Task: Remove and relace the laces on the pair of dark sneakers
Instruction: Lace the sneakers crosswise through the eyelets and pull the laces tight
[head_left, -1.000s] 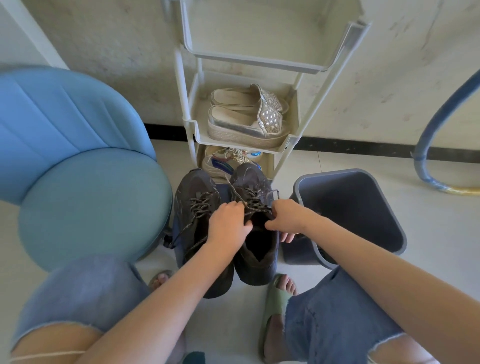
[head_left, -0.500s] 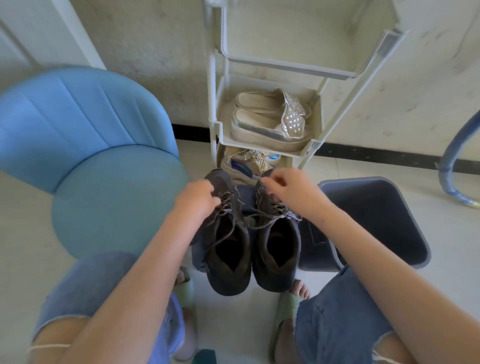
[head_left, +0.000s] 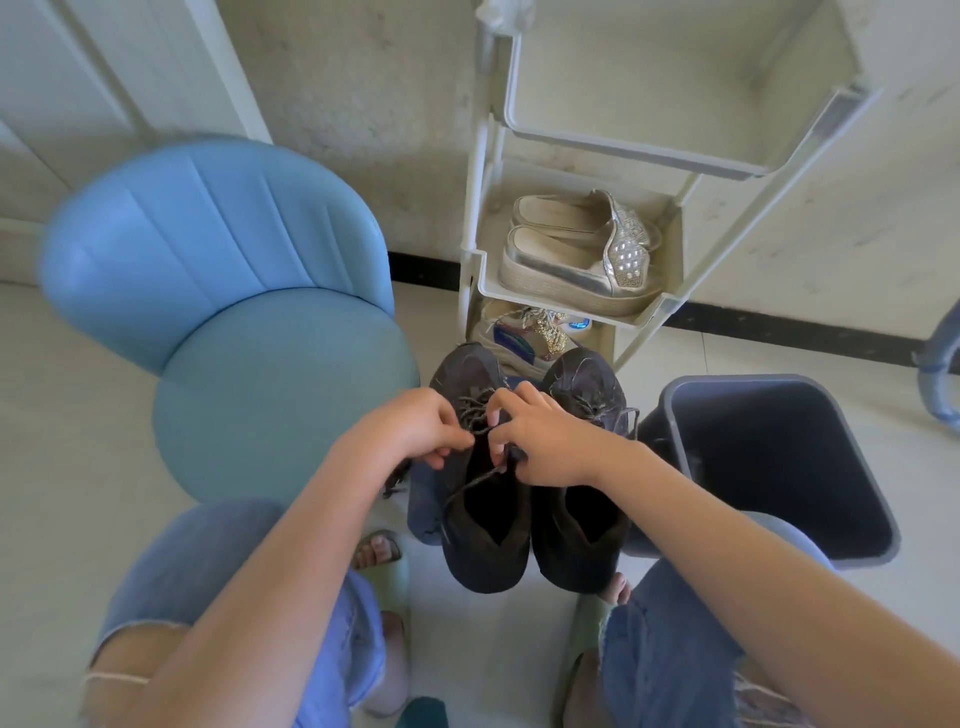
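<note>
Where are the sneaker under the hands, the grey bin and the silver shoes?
sneaker (head_left: 485, 556): head view, on its heel end.
grey bin (head_left: 779, 467): head view, on its inner wall.
silver shoes (head_left: 566, 278): head view, on the nearer shoe's side.

A blue padded chair stands on the pale floor at the left, in front of a white door. A white tiered rack stands against the wall. Its middle shelf holds a pair of silver platform shoes, and a glittery sneaker lies on the shelf below. A dark grey bin stands tilted at the right, with a curved blue tube beyond it. A black baseboard runs along the wall.
</note>
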